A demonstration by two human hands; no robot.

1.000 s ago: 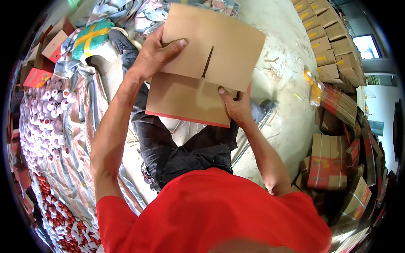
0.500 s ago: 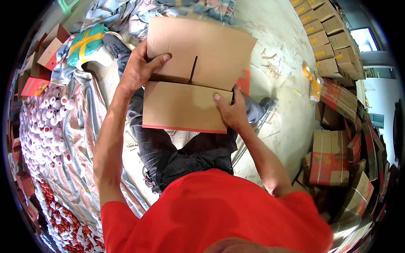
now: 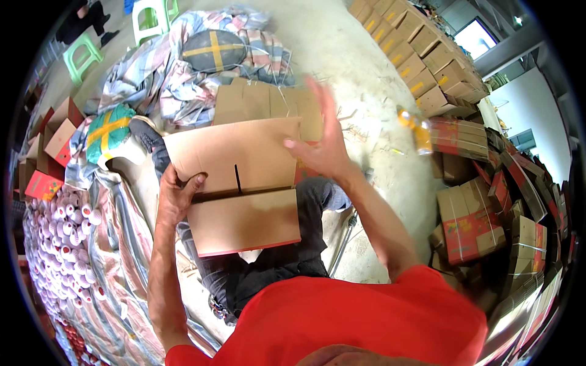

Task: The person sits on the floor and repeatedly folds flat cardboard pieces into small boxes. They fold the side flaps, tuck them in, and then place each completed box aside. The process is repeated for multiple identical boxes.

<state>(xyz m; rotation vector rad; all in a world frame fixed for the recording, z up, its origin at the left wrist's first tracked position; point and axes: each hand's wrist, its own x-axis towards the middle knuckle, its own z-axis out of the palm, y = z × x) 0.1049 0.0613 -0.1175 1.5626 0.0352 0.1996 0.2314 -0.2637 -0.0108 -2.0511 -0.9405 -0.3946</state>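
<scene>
A brown cardboard box (image 3: 244, 222) rests across my lap, its wide flap (image 3: 256, 149) standing up at the far side. A dark narrow slot splits that flap near the fold, and a red strip edges the near bottom. My left hand (image 3: 177, 195) grips the box at its left side, thumb on the inner face of the flap. My right hand (image 3: 326, 143) is raised at the flap's right edge with fingers stretched, their tips blurred. Its thumb overlaps the flap in view; whether it touches I cannot tell. Beyond the flap lies flat cardboard (image 3: 268, 100).
Foam-netted round items (image 3: 67, 244) are heaped at the left beside a striped cloth (image 3: 125, 244). Green (image 3: 110, 131) and dark (image 3: 213, 52) yellow-taped bundles sit further off. Boxes (image 3: 421, 55) are stacked far right; strapped cartons (image 3: 470, 219) lie nearer. A person (image 3: 88, 21) is at upper left.
My right hand has let go of the box's right side and lifted up with fingers spread. The left hand keeps its hold. The view has shifted, showing more of the far floor.
</scene>
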